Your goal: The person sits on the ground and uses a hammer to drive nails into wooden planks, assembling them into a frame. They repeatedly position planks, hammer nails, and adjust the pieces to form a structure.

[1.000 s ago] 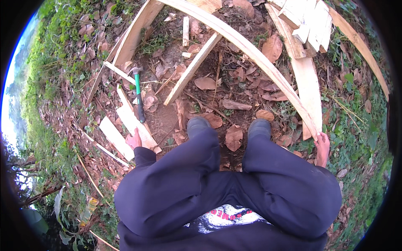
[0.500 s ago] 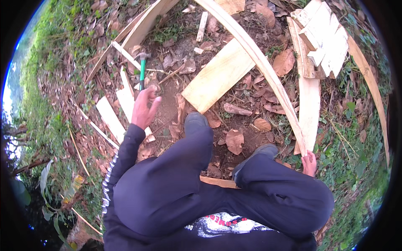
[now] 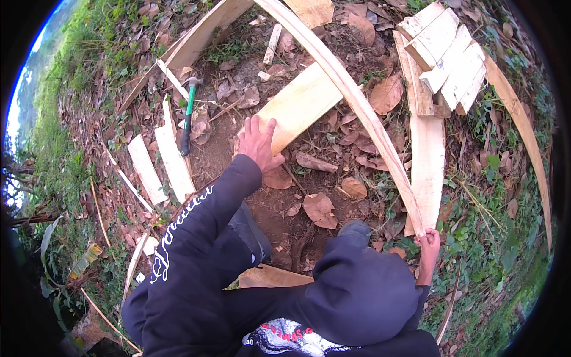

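Observation:
My left hand [image 3: 259, 143] rests on the near end of a flat pale wooden board [image 3: 303, 101], its fingers spread over the wood. At the right, my right hand [image 3: 429, 245] pinches the near end of a long, narrow wooden strip [image 3: 363, 116]. The strip runs up and to the left, crossing over the board's far end. A claw hammer [image 3: 189, 116] with a green and black handle lies on the soil left of my left hand, touched by neither hand.
Cut wood blocks [image 3: 446, 53] are piled on planks at the upper right, above a long plank [image 3: 427, 172]. Short pale pieces [image 3: 146, 169] lie at the left. Dry leaves [image 3: 321, 209] cover the soil. A curved strip [image 3: 523, 128] lies at the far right.
My left hand has moved right, from beside the hammer onto the board. My left foot has drawn back from the board's end. The right hand keeps its pinch on the strip.

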`<action>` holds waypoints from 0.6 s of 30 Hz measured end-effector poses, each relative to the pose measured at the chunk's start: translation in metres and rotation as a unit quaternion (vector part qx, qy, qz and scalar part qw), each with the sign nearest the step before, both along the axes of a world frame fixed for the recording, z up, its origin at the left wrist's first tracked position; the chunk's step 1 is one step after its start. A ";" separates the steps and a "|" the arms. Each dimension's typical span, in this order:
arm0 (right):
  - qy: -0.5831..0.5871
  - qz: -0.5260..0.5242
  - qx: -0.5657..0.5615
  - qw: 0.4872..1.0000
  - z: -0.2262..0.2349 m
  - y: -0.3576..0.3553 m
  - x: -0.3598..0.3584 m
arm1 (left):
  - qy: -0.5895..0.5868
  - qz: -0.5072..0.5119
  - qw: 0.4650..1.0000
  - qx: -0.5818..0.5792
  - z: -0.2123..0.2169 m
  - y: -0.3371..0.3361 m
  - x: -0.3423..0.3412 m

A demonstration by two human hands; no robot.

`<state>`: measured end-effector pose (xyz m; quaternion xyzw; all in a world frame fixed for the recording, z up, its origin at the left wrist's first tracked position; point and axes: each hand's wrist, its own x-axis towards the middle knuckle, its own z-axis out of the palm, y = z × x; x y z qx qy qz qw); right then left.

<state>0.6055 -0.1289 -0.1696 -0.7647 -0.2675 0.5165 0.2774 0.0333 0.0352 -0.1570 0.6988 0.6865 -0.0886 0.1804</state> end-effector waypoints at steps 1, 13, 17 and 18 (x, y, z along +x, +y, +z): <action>-0.006 -0.001 0.001 1.000 0.003 -0.009 0.002 | -0.021 0.002 1.000 0.020 0.001 -0.007 -0.002; -0.027 -0.082 0.118 0.989 0.076 -0.049 0.014 | -0.175 -0.003 0.981 0.085 0.058 -0.038 -0.020; 0.034 -0.128 0.156 0.979 0.070 -0.059 0.022 | -0.216 0.006 0.973 0.084 0.068 -0.038 -0.007; 0.048 -0.136 0.154 0.977 0.067 -0.064 0.023 | -0.224 0.003 0.970 0.089 0.070 -0.037 -0.006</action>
